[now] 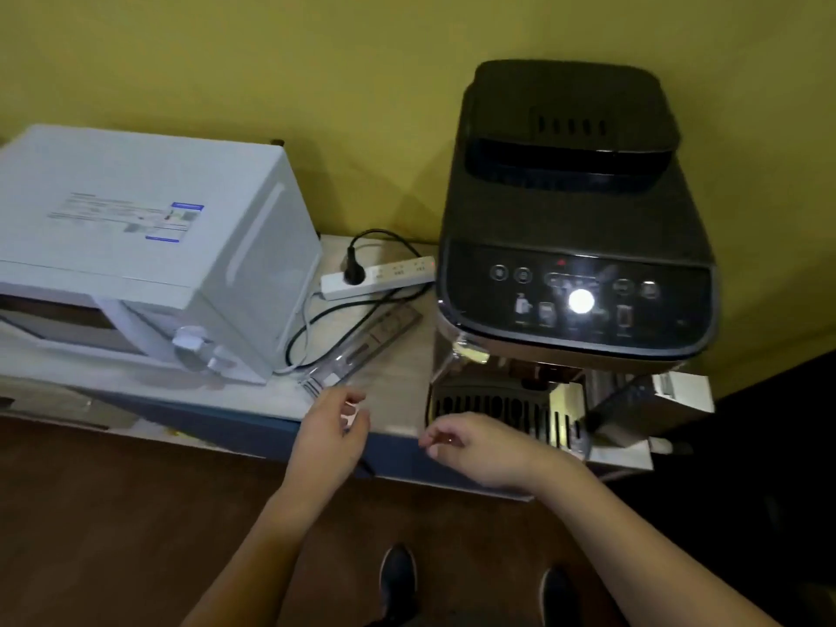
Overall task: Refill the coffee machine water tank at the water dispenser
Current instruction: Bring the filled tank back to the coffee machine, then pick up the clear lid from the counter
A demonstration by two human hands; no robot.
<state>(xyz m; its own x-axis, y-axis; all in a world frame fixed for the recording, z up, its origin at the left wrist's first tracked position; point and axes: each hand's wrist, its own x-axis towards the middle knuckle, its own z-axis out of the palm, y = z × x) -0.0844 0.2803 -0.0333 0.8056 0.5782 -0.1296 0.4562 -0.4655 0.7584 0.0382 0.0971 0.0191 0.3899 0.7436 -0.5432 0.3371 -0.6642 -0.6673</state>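
While both hands, the left hand (337, 420) and right hand (470, 441), hover loosely curled and empty before the coffee machine (574, 246), no water tank is out yet, so the refill appears barely begun.

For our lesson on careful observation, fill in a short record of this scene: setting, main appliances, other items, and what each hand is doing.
setting: counter against a yellow wall
coffee machine: dark, on the right, panel lit
microwave: white, on the left
power strip: white, between the two, one black plug in it
clear water tank: seems to lie on the counter, blurred
left hand: at the counter edge, fingers curled, grasp unclear
right hand: before the drip tray, holding nothing
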